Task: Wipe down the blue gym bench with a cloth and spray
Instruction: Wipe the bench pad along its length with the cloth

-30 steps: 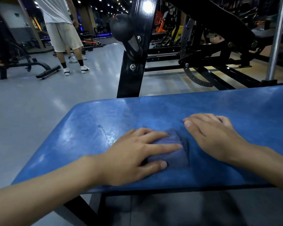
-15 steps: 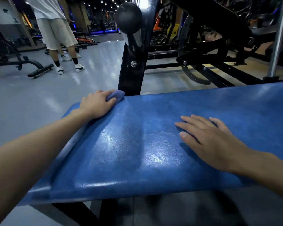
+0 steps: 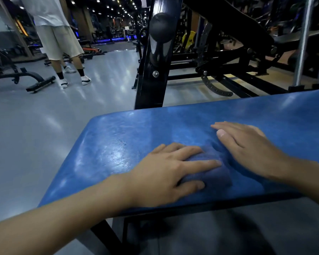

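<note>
The blue gym bench [image 3: 118,144] fills the lower middle of the view, its pad shiny with wet streaks near the left end. My left hand [image 3: 166,173] lies flat with straight fingers on a folded blue cloth [image 3: 215,173] near the pad's front edge, pressing it down. My right hand [image 3: 247,148] rests flat on the pad just right of the cloth, fingers spread and holding nothing. No spray bottle is in view.
A black upright post with a round knob [image 3: 158,52] stands right behind the bench. Black machine frames [image 3: 228,70] crowd the back right. A person in light shorts [image 3: 63,43] stands on the grey floor at the back left, beside a low black frame [image 3: 35,81].
My left hand swept the cloth out to the pad's far left corner, then drew it back to the front middle. My right hand stayed flat in place.
</note>
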